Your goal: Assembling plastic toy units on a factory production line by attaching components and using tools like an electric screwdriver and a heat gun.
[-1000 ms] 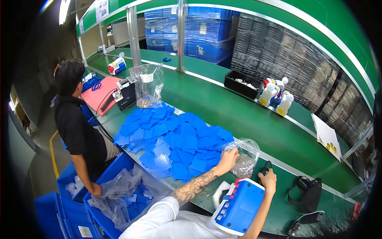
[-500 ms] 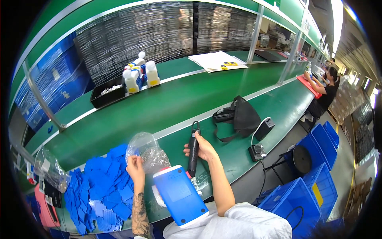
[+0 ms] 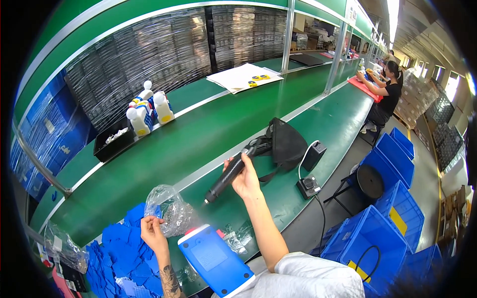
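- A long green workbench (image 3: 164,149) curves through a factory hall, stacked dark trays behind it and blue crates (image 3: 392,198) on the floor to the right.
- The right hand (image 3: 244,178) has its fingers wrapped tight round a black handheld tool (image 3: 229,175), held above the bench with the tip pointing down and left.
- The left hand (image 3: 152,232) pinches a crumpled clear plastic bag (image 3: 169,211) between thumb and fingers, just over a heap of blue pieces (image 3: 119,253).
- A blue and white device (image 3: 214,258) sits close under both forearms.
- Past the tool lie a black bag (image 3: 288,144) and a small black box (image 3: 309,186) with a cable.
- White bottles (image 3: 146,111) stand farther back.
- Another person (image 3: 385,94) sits well apart at the bench's far end.
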Motion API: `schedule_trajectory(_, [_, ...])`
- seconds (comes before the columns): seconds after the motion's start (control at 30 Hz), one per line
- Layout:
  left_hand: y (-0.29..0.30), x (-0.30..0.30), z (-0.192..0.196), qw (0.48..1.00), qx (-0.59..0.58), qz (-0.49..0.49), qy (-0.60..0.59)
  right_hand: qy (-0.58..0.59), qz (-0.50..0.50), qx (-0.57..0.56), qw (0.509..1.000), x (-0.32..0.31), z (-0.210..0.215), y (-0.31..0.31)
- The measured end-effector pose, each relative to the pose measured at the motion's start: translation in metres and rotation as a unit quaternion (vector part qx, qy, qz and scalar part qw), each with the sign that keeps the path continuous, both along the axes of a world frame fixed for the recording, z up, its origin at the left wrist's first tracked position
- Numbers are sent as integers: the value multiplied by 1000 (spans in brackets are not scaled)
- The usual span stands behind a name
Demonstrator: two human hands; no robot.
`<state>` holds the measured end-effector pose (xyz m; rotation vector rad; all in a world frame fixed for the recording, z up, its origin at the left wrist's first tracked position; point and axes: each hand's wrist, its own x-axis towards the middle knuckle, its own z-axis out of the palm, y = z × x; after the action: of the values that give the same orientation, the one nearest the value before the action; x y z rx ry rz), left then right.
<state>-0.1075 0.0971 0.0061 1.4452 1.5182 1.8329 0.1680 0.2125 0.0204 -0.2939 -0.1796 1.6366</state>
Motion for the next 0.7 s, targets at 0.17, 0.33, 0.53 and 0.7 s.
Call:
schedule_trajectory(0.17, [-6, 7, 11, 1000, 14, -5, -8, 104, -103, -38, 988, -7, 26, -3])
schedule_trajectory(0.33, [-18, 18, 31, 999, 8, -25, -26, 28, -87, -56, 994, -9, 50, -27])
schedule_trajectory(0.53, [-39, 37, 67, 994, 0, -20, 106, 26, -102, 60, 993, -10, 110, -88])
schedule_trajectory(0.7, [-57, 48, 88, 988, 49, -80, 125, -21, -103, 362, 926, -14, 133, -125])
